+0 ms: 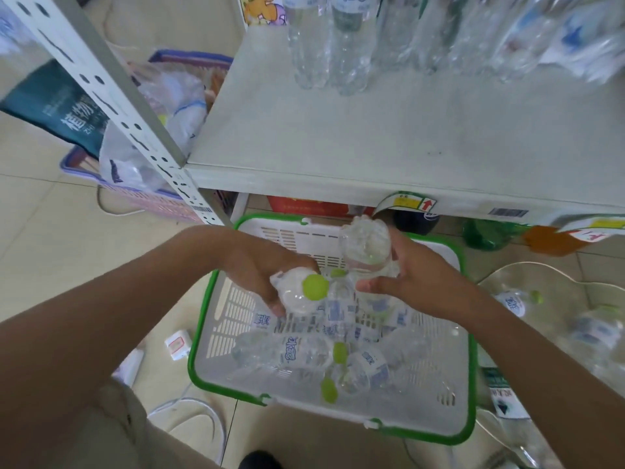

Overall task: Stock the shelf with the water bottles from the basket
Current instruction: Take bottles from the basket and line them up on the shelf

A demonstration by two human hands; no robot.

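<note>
— Where are the bottles?

— One in each hand, over the basket [406, 414] at 6 o'clock. My left grip [258, 269] is curled round the left bottle [292, 301] near its shoulder, with the green cap facing me. My right grip [416, 282] wraps the right bottle [367, 247], thumb on one side and fingers on the other. Its base seems tipped up toward me.

— And the rest?

— The spare bottles [294, 353] lie on their sides in the basket, under my hands. The shelf [372, 140] is at 12 o'clock, with a row [338, 45] standing at its back, toward 1.

— How will they handle?

— They're small, in thin clear plastic. I judge them light enough for one hand each, but the walls should dent under a hard squeeze and the smooth skin could slip. I can't tell how full they are. I'd hold each round the body at the label, not by the cap. I'd turn the right one cap-up before standing it in front of that row.
</note>
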